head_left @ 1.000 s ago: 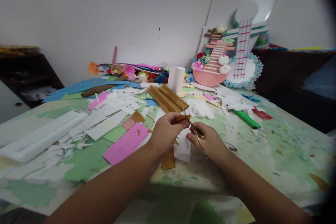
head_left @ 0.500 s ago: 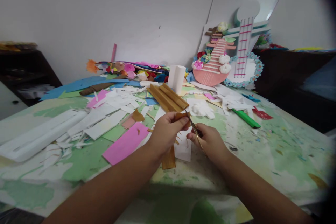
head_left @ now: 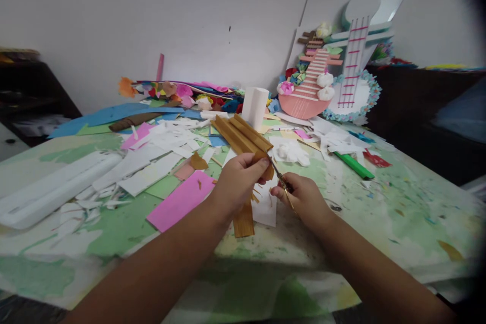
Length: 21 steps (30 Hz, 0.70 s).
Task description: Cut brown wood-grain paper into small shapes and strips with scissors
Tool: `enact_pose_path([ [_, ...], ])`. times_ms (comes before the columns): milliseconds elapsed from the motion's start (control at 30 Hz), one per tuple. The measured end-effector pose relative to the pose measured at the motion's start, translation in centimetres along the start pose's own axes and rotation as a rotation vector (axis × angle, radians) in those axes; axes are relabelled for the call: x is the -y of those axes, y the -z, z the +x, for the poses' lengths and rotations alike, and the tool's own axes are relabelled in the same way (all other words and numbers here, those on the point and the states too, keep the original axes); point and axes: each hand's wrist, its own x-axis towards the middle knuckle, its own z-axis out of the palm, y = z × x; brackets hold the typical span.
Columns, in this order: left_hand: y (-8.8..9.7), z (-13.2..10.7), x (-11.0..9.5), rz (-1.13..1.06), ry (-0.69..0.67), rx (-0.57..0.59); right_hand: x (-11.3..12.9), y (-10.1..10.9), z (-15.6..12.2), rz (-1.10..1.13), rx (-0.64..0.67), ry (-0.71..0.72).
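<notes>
My left hand (head_left: pixel 242 178) pinches a small piece of brown crepe paper (head_left: pixel 269 171) between thumb and fingers above the table. In my right hand (head_left: pixel 304 196) is a pair of scissors (head_left: pixel 280 176), its blades at the edge of that piece. Just behind my left hand lie folded strips of brown crepe paper (head_left: pixel 237 134). A further brown strip (head_left: pixel 244 220) and a white sheet (head_left: pixel 265 211) lie below the hands, with thin brown scraps near them. A pink sheet of paper (head_left: pixel 182 200) is to the left of my left wrist.
White paper scraps (head_left: pixel 170 136) cover the left of the table, beside a long white roll (head_left: pixel 61 182). A white roll (head_left: pixel 255 107) stands upright at the back. Paper-decorated instrument shapes (head_left: pixel 309 86) lean at the back right, behind a green roll (head_left: pixel 353 165).
The brown piece has turned in my left hand and now hangs lower beside the scissor blades. The scissors stay at its edge. The view has shifted slightly.
</notes>
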Motion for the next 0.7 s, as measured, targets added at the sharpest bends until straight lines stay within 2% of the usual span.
enact_pose_path([
  [400, 0.40, 0.25, -0.04, 0.102, -0.032, -0.001, 0.08, 0.00, -0.11, -0.060, 0.002, 0.007],
  [700, 0.43, 0.01, -0.22, 0.361, -0.140, 0.020, 0.25, 0.11, -0.35, -0.051, -0.043, -0.007],
])
